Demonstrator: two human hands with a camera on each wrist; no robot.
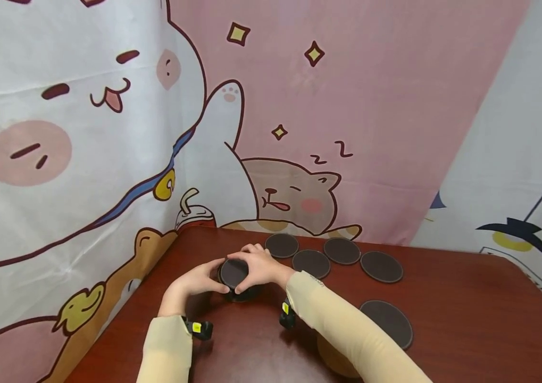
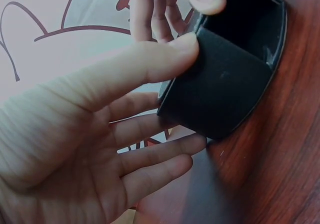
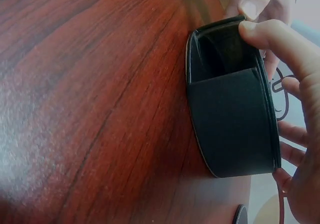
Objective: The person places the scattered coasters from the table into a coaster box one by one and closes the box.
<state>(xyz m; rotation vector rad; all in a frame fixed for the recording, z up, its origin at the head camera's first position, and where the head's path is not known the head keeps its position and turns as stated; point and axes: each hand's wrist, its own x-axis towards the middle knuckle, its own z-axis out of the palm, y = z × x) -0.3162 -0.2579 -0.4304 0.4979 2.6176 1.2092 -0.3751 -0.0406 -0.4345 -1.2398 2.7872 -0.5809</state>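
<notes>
A black round coaster holder (image 3: 227,126) with an opening cut in its curved side stands on the table at the left. A dark round coaster (image 1: 234,273) lies level at its top. My left hand (image 1: 197,279) holds the coaster's left edge, its thumb at the front rim and the fingers round the far side. From the right, my right hand (image 1: 262,267) grips the opposite edge, and both thumb tips come close together at the front. The wrist views show the thumbs at the holder's top rim, above the dark opening.
Several dark coasters lie on the reddish-brown table (image 1: 481,319): one coaster (image 1: 281,246) and others at the back, another (image 1: 386,323) by the right forearm. A brown disc (image 1: 333,357) is partly hidden under the right sleeve. Printed cloth (image 1: 371,106) hangs behind.
</notes>
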